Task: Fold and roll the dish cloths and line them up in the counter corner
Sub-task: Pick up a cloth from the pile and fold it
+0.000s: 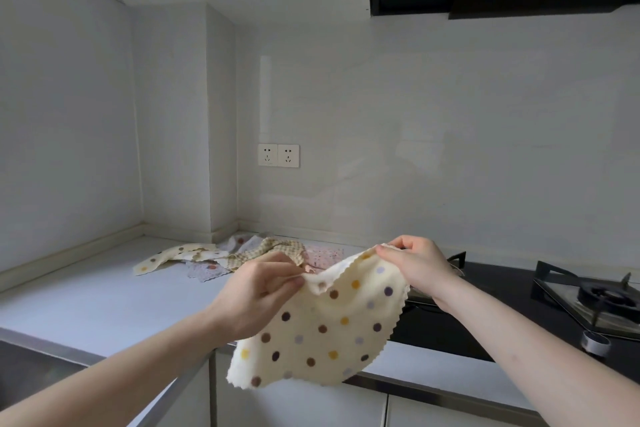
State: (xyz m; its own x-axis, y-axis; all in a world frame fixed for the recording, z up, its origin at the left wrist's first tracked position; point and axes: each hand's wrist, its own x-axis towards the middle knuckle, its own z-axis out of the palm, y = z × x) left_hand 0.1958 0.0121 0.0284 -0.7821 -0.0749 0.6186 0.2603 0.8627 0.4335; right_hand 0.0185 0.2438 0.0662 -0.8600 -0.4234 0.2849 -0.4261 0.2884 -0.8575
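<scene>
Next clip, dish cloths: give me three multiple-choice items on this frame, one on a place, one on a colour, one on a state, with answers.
1. Where does the heap of unfolded cloths lie?
A. on the hob
B. on the counter near the wall corner
C. in a drawer

2. What is the base colour of the dotted cloth being held?
A. cream
B. blue
C. black

3. How is the dotted cloth held?
A. rolled tight
B. lying flat on the counter
C. hanging open, pinched by both hands

Answers: 1 B, the heap sits on the counter below the sockets. 2 A, cream with coloured dots. 3 C, left hand and right hand each pinch its top edge.

Gas hob (pixel 588 302) cropped at right edge
</scene>
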